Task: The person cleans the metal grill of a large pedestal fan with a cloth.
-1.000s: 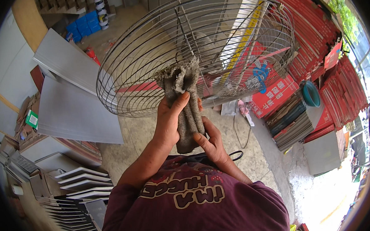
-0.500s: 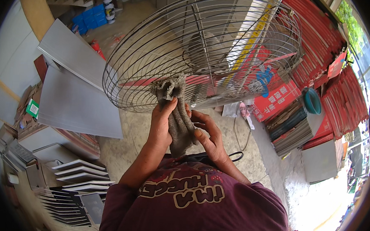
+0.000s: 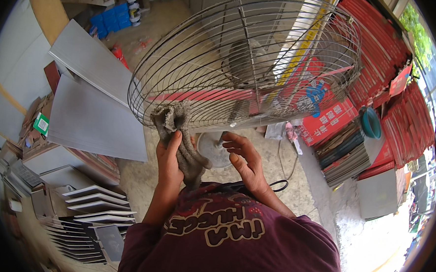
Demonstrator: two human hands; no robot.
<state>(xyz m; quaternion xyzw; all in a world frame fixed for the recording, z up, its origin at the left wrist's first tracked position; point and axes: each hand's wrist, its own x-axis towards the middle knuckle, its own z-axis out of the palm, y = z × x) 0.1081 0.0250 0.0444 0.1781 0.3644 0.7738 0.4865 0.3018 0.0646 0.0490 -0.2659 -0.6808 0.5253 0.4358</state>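
Note:
My left hand (image 3: 169, 162) is closed around a folded, dirty grey-brown rag (image 3: 189, 165). The rag's bunched upper end rests against or just in front of the wire guard of a large fan (image 3: 243, 26); contact is hard to tell. My right hand (image 3: 247, 163) hovers to the right of the rag with nothing in it, its fingers apart and slightly curled. Inside the guard are a dark motor housing (image 3: 244, 58) and a reddish strip (image 3: 200, 94) that looks like a blade. Between my hands, lower down, the fan's round grey base (image 3: 209, 153) shows on the floor.
Large grey panels (image 3: 96, 115) lean at the left, above several white-edged boards (image 3: 98, 206). Stacked red cardboard (image 3: 375, 50) and a teal basin (image 3: 370, 123) stand at the right. A black cord (image 3: 280, 184) loops beside my right wrist. Blue packages (image 3: 109, 21) lie far back.
My left hand has carried the rag leftward and slightly down. My right hand has come away from the rag, uncovering the fan's base between them.

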